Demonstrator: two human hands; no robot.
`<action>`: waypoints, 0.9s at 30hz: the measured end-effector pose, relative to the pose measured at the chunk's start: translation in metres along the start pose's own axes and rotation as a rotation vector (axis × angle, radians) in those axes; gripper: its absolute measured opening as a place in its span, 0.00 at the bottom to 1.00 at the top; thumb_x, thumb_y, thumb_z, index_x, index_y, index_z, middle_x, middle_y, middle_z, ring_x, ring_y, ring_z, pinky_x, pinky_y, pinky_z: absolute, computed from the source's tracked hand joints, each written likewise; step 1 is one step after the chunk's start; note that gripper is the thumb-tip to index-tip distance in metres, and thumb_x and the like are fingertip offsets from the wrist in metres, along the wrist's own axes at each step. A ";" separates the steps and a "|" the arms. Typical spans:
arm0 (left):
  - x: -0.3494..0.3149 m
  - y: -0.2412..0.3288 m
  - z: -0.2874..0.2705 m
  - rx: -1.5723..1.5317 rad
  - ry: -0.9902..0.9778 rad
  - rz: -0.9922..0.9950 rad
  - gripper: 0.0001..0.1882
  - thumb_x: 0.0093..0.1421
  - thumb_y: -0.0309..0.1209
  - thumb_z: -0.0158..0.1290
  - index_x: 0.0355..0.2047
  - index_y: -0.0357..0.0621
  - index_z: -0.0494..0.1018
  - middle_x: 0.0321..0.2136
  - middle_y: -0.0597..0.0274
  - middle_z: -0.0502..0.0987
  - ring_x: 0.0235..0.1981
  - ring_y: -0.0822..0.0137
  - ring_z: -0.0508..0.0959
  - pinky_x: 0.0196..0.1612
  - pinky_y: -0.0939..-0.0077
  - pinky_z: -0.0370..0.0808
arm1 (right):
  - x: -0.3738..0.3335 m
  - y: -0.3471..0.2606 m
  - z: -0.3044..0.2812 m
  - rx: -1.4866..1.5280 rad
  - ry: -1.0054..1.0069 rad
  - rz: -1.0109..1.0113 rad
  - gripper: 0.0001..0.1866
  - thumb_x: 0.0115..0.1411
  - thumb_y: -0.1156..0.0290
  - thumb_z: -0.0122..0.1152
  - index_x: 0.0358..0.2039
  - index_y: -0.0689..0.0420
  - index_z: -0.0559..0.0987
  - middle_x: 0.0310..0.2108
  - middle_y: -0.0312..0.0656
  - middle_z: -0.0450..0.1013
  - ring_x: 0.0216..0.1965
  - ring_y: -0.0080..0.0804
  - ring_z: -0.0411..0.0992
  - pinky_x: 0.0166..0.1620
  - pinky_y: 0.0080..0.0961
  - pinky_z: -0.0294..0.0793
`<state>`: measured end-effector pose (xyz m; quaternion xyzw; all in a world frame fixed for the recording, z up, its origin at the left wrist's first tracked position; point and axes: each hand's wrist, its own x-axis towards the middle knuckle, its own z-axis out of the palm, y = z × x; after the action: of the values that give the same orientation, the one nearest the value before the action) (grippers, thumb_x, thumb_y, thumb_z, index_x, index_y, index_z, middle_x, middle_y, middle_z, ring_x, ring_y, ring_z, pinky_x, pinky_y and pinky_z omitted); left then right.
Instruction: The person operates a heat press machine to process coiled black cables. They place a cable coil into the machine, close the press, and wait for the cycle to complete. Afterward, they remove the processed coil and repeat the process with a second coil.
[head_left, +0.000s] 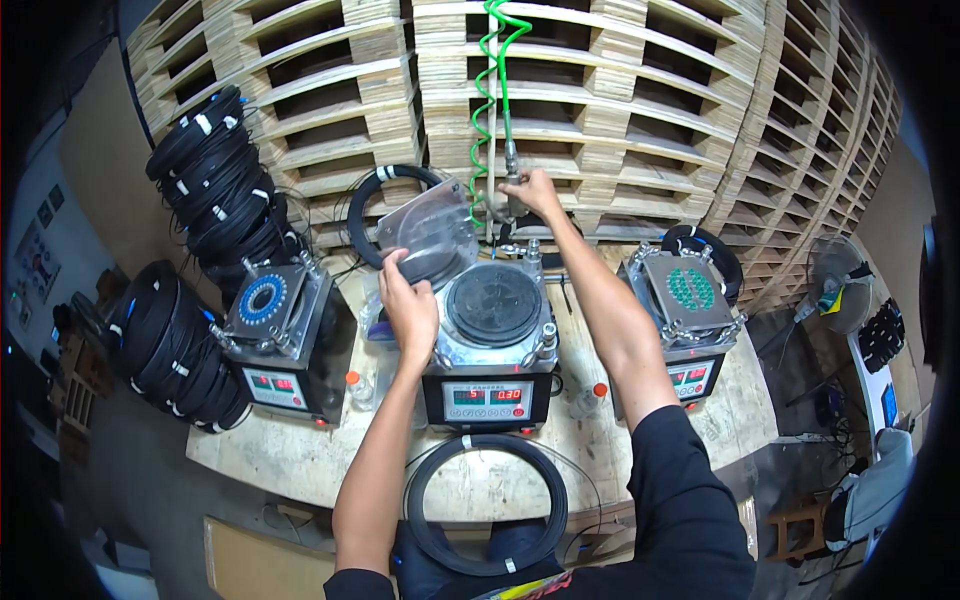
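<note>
My left hand [410,318] is closed on the lower edge of a square plate [412,215], partly see-through, which it holds tilted behind the middle machine [490,385]. My right hand [532,193] reaches far ahead, wrapped round the metal air gun [512,165] at the end of a green coiled air hose [507,95]. The gun's lower part is mostly hidden by the fingers. Between my arms, the middle machine's top is uncovered, showing a dark round pad [494,303] with metal posts at its corners. Its front panel has a lit red display.
Similar machines stand left [270,340] and right [688,310], both with plates on top. Black cable coils [215,190] are stacked at left. Another coil [560,490] lies at the table's front edge. Two red-capped bottles [590,398] flank the middle machine. Wooden pallets [600,90] rise behind.
</note>
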<state>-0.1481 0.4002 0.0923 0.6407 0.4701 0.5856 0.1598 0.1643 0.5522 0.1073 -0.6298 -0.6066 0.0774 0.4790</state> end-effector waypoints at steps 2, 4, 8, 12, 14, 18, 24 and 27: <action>-0.003 0.001 0.002 0.019 0.013 0.004 0.27 0.51 0.15 0.51 0.53 0.40 0.68 0.50 0.42 0.72 0.54 0.40 0.72 0.58 0.54 0.67 | -0.011 -0.016 -0.007 0.107 0.007 -0.040 0.18 0.46 0.62 0.74 0.29 0.65 0.82 0.21 0.45 0.78 0.22 0.30 0.74 0.31 0.34 0.75; -0.004 -0.001 -0.001 0.045 0.038 -0.005 0.27 0.51 0.15 0.51 0.53 0.41 0.68 0.50 0.44 0.73 0.54 0.40 0.72 0.57 0.53 0.68 | -0.030 -0.051 -0.011 0.105 0.072 -0.041 0.16 0.48 0.64 0.69 0.31 0.64 0.80 0.23 0.46 0.77 0.24 0.34 0.74 0.34 0.35 0.75; -0.008 0.006 -0.003 0.060 0.038 -0.043 0.27 0.52 0.16 0.52 0.54 0.44 0.67 0.50 0.48 0.73 0.53 0.41 0.73 0.54 0.50 0.70 | -0.071 -0.089 -0.026 0.173 0.119 -0.258 0.22 0.54 0.69 0.62 0.49 0.58 0.73 0.32 0.46 0.73 0.34 0.37 0.74 0.43 0.35 0.74; -0.010 0.005 0.000 0.076 0.028 -0.057 0.27 0.52 0.15 0.52 0.53 0.47 0.65 0.50 0.46 0.71 0.52 0.39 0.74 0.50 0.48 0.71 | -0.135 -0.133 -0.054 0.548 -0.009 -0.051 0.22 0.54 0.77 0.58 0.52 0.54 0.75 0.36 0.38 0.72 0.34 0.24 0.75 0.35 0.25 0.75; -0.010 0.006 -0.001 0.077 0.010 -0.062 0.27 0.52 0.15 0.51 0.52 0.46 0.64 0.50 0.44 0.70 0.51 0.37 0.73 0.50 0.47 0.71 | -0.168 -0.152 -0.069 0.392 -0.003 -0.015 0.23 0.55 0.81 0.55 0.54 0.56 0.75 0.44 0.40 0.72 0.39 0.23 0.76 0.43 0.22 0.76; -0.011 0.006 -0.002 0.073 0.025 -0.060 0.28 0.52 0.14 0.50 0.53 0.46 0.62 0.51 0.43 0.68 0.50 0.37 0.74 0.49 0.47 0.71 | -0.205 -0.151 -0.065 0.410 0.139 -0.012 0.20 0.55 0.82 0.55 0.50 0.58 0.75 0.39 0.41 0.71 0.30 0.24 0.75 0.35 0.23 0.76; -0.015 0.010 0.000 0.019 0.072 -0.077 0.26 0.51 0.14 0.47 0.52 0.42 0.61 0.50 0.42 0.68 0.51 0.37 0.72 0.51 0.47 0.69 | -0.216 -0.145 -0.071 0.398 0.219 -0.006 0.18 0.53 0.84 0.53 0.46 0.61 0.74 0.31 0.40 0.71 0.24 0.21 0.72 0.28 0.23 0.74; -0.013 0.007 0.000 -0.006 0.106 -0.084 0.23 0.51 0.14 0.47 0.49 0.39 0.61 0.48 0.40 0.69 0.51 0.36 0.72 0.51 0.47 0.67 | -0.217 -0.150 -0.074 0.427 0.176 -0.003 0.17 0.54 0.84 0.52 0.46 0.61 0.73 0.30 0.37 0.72 0.23 0.20 0.71 0.28 0.22 0.74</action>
<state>-0.1431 0.3864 0.0896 0.5879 0.5026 0.6130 0.1612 0.0567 0.3037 0.1461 -0.5177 -0.5331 0.1481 0.6526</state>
